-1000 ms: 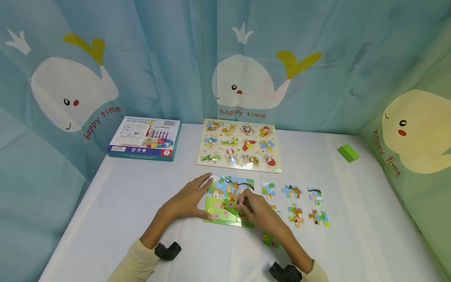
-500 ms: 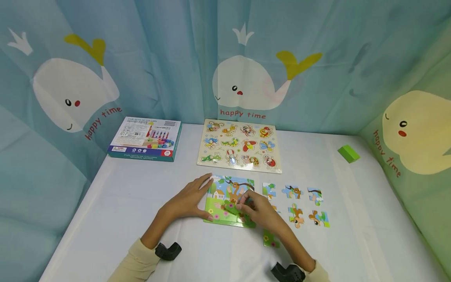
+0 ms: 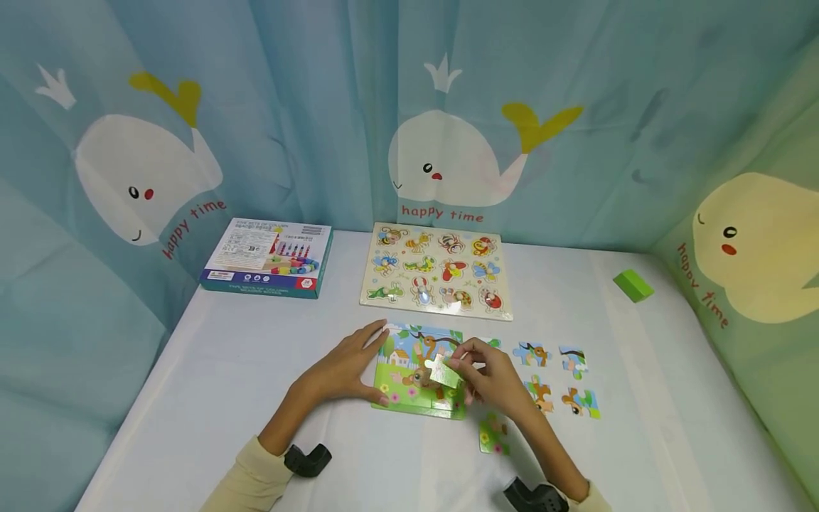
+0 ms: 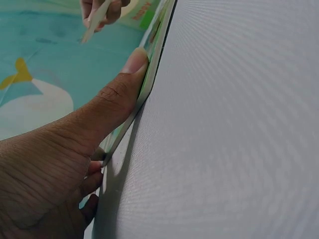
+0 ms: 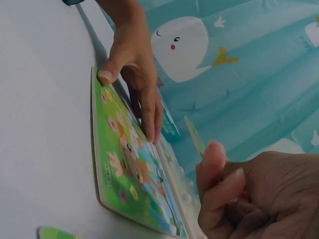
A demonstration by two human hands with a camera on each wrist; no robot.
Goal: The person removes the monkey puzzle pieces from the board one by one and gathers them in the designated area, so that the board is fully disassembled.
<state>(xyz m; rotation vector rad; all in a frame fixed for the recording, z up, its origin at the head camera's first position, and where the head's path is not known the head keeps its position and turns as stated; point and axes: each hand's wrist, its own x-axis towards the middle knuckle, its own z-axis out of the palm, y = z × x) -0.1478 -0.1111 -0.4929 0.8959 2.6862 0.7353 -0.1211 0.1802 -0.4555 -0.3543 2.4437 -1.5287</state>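
A picture puzzle board (image 3: 399,400) with a monkey and a house lies flat on the table. At its left edge rests my left hand (image 3: 339,366), fingers spread, thumb pressing the near left corner and fingertips by the far left corner. My right hand (image 3: 495,380) pinches a jigsaw piece (image 3: 443,372) between thumb and fingers above the board's right half. The piece is tilted and looks pale from above. In the right wrist view the piece (image 5: 194,135) is seen nearly edge-on, clear of the board. Below the right hand lies a loose green piece with flowers (image 3: 493,435).
To the right lie several loose jigsaw pieces (image 3: 581,402), some partly hidden by the right hand. Behind the board is a wooden insect puzzle (image 3: 435,274). A toy box (image 3: 265,259) lies back left, a green block (image 3: 633,285) back right. Blue curtain (image 3: 307,107) encloses the table.
The right hand has raised the jigsaw piece and tipped it, so a pale face shows where green showed before. The left hand stays on the board. The head view has shifted slightly.
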